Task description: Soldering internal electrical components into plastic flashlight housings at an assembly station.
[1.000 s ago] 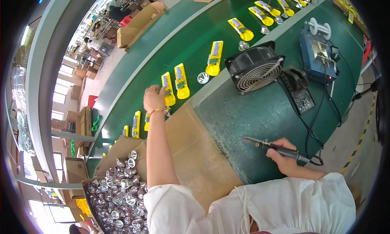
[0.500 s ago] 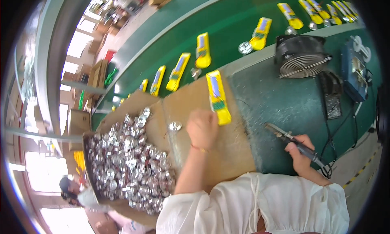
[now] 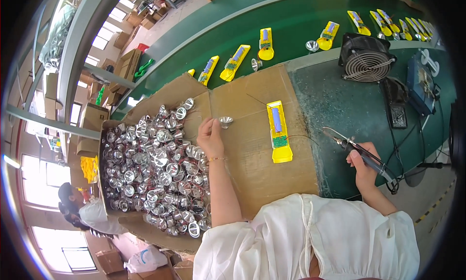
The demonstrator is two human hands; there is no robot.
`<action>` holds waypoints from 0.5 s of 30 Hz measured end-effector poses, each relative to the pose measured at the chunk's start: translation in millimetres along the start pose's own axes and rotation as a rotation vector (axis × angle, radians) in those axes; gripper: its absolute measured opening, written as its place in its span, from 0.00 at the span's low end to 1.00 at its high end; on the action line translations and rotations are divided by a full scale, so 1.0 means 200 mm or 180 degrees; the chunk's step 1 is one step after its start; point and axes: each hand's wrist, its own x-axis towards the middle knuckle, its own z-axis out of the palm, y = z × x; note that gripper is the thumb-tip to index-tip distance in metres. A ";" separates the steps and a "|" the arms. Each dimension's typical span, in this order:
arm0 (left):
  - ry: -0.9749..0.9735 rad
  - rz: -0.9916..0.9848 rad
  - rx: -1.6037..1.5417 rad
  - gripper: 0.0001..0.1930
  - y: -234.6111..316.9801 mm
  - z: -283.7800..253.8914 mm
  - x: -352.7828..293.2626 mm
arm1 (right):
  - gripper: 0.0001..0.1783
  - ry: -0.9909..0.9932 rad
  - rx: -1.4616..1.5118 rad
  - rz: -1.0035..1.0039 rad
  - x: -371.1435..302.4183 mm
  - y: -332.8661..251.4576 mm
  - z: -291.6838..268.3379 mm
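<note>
My left hand is beside a silver reflector cup on the cardboard sheet. Its fingers are bunched in a pinch at the cup's left, and what is between them, if anything, is too small to make out. In my right hand is a soldering iron, its tip pointing up and left. Between my hands lies an open yellow flashlight housing with a purple battery cell and a green circuit board. Thin wires stick out from it on both sides.
A cardboard box at left is heaped with silver reflector cups. Beyond the worktop, a green conveyor belt carries more yellow housings and reflectors. A black fan and a blue soldering station stand at right. A person is at far left.
My left hand has moved left, from the yellow housing to the reflector cup. The housing lies nearer to me on the cardboard. My right hand still holds the soldering iron. The view has shifted.
</note>
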 end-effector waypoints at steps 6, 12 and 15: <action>-0.0357 -0.0520 -0.0455 0.08 0.10 -0.02 -0.05 | 0.11 0.0018 -0.0025 -0.0046 -0.03 -0.04 0.03; -0.0343 -0.0284 -0.0297 0.13 0.09 -0.05 -0.07 | 0.11 -0.0198 -0.0066 -0.0027 -0.03 -0.06 0.09; -0.0305 0.0025 -0.0140 0.08 0.06 -0.01 -0.03 | 0.10 -0.0362 -0.0153 0.0004 -0.04 -0.06 0.11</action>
